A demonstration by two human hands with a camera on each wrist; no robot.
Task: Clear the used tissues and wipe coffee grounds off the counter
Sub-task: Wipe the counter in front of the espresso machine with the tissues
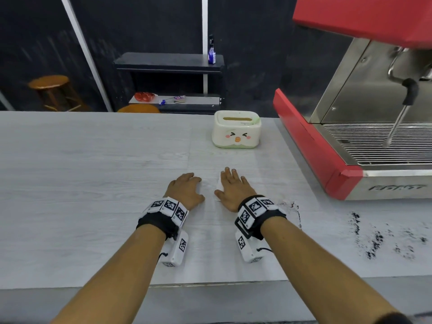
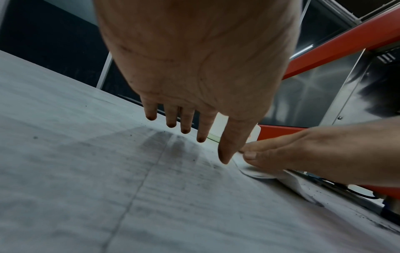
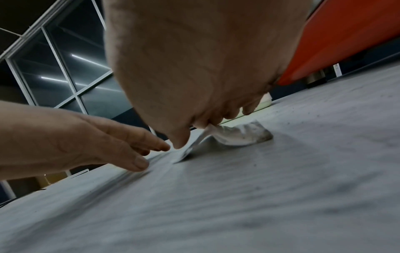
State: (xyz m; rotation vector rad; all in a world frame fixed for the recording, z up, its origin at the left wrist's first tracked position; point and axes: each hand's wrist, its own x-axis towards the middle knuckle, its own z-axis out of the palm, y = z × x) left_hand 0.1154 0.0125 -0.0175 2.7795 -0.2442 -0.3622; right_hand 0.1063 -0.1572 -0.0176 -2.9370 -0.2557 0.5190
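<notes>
A white tissue [image 1: 218, 184] lies on the pale wood-grain counter [image 1: 93, 183], mostly hidden under my right hand [image 1: 231, 185]. In the right wrist view that hand's [image 3: 194, 133] curled fingers and thumb pinch the smudged tissue [image 3: 240, 135], pulling one part of it up off the counter. Just left of it, my left hand [image 1: 191, 187] hovers low with straight fingers [image 2: 185, 126] pointing down at the surface and holds nothing. Dark coffee grounds [image 1: 374, 242] are scattered on the counter to the right, and a thinner streak [image 1: 295, 206] runs beside my right wrist.
A cream tissue box [image 1: 236, 129] with a cartoon face stands behind the hands. A red and steel espresso machine [image 1: 350, 148] with its steam wand [image 1: 397, 122] fills the right side. Beyond the counter are a dark shelf [image 1: 168, 64] and a wooden stool [image 1: 51, 90].
</notes>
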